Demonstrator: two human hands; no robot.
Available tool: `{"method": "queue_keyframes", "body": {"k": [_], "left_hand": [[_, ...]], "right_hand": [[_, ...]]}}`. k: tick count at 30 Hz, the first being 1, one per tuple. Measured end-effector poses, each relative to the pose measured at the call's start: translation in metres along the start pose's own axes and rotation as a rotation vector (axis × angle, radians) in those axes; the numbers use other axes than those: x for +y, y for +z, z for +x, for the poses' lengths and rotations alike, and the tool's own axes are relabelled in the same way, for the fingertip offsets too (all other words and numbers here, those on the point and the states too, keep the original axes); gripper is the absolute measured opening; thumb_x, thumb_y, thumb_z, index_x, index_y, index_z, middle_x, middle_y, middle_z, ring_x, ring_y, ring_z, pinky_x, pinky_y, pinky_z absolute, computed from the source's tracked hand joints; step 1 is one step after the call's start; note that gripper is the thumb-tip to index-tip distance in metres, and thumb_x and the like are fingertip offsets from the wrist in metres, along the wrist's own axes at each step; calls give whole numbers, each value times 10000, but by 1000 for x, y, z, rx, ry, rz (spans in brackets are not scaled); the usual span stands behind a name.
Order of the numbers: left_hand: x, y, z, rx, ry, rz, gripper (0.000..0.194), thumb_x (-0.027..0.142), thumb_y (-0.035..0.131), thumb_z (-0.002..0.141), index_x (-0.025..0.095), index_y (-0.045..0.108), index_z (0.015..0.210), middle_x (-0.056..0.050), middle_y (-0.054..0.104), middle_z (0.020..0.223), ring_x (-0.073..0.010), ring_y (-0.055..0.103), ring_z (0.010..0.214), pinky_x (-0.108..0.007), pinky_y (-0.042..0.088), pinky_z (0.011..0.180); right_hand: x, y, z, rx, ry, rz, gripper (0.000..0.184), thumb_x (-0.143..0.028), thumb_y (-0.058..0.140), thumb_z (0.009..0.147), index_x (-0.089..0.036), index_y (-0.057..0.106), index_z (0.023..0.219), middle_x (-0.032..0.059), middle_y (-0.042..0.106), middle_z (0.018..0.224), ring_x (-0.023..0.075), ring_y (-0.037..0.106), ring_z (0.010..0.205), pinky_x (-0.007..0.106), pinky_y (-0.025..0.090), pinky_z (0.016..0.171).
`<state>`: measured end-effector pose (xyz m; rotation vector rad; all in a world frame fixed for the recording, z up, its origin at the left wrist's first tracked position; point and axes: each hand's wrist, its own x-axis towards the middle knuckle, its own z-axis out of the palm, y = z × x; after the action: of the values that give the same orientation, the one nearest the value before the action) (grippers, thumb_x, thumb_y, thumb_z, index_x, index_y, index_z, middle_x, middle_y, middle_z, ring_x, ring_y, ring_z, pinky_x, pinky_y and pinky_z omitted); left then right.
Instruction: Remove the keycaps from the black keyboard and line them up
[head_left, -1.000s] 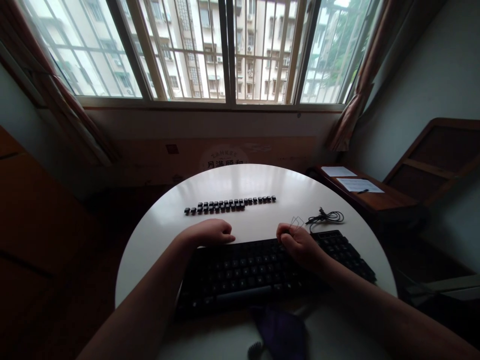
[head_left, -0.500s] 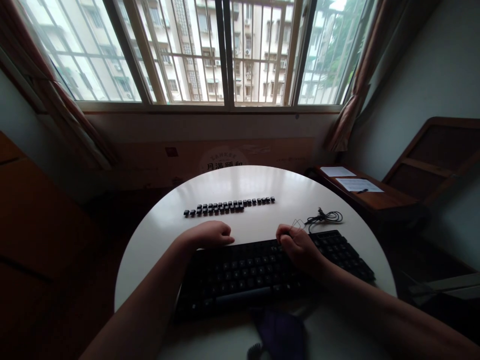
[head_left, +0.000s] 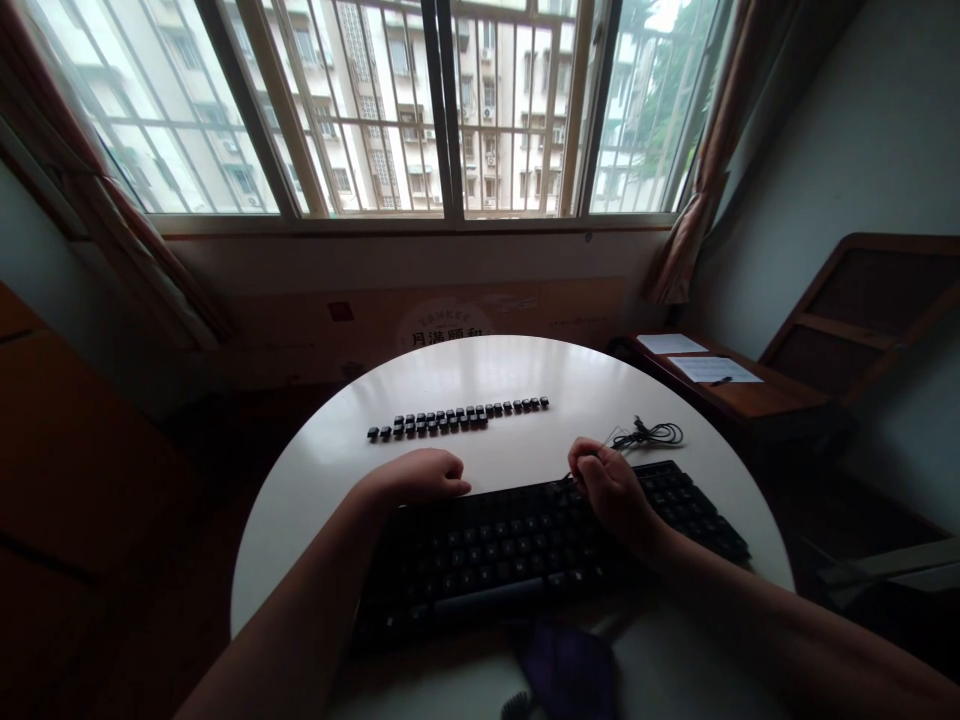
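Observation:
A black computer keyboard [head_left: 487, 550] lies on the white round table [head_left: 300, 520], and my forearms cross over it. My left hand [head_left: 420, 476] is closed at the keyboard's far edge, thumb beside that edge; its curled fingers hide whatever may be in them. Over the right part of the keyboard, near its back edge, my right hand [head_left: 606, 480] is closed around a thin wire keycap puller [head_left: 616, 434]. Wire shows above the fist and low at its left, by the keys. Beyond the keyboard, several loose black keycaps [head_left: 442, 418] stand in two rows.
A coiled black cable [head_left: 652, 433] lies behind the keyboard's right end. Close to me is a dark purple object [head_left: 566, 665], blurred. Papers [head_left: 712, 370] and a pen [head_left: 721, 381] rest on a wooden chair [head_left: 787, 398] at the right. A barred window [head_left: 450, 120] is ahead.
My right hand has moved a little to the right with the keycap puller, and its wire is now less visible above the fist. My left hand keeps its place by the keyboard.

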<state>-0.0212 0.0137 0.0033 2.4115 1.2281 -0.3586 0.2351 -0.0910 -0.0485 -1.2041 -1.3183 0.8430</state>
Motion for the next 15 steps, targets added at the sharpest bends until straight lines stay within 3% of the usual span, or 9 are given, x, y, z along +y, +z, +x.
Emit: {"method": "queue_keyframes", "body": {"k": [6, 11, 15], "left_hand": [[7, 1, -1, 44, 43, -6, 406, 553, 468, 873, 192, 584, 729, -37, 624, 760, -182, 529, 653, -290, 341, 561], [40, -3, -17, 189, 148, -13, 497, 597, 356, 933, 191, 567, 739, -59, 636, 772, -196, 541, 674, -308, 345, 586], [63, -3, -31, 227, 226, -1, 446, 592, 342, 954, 215, 556, 849, -52, 653, 851, -213, 568, 755, -298, 360, 617]], "right_hand": [[-3, -3, -2, -28, -130, -50, 131, -222, 445, 817, -206, 505, 702, -53, 368, 546, 114, 324, 488, 240, 279, 465], [-18, -4, -10, -143, -237, -123, 142, -220, 462, 891, -203, 585, 823, -40, 464, 595, 117, 410, 527, 238, 345, 509], [-29, -3, -17, -277, -313, -121, 138, -212, 483, 912, -206, 620, 899, -16, 575, 692, 125, 505, 596, 247, 427, 586]]}}
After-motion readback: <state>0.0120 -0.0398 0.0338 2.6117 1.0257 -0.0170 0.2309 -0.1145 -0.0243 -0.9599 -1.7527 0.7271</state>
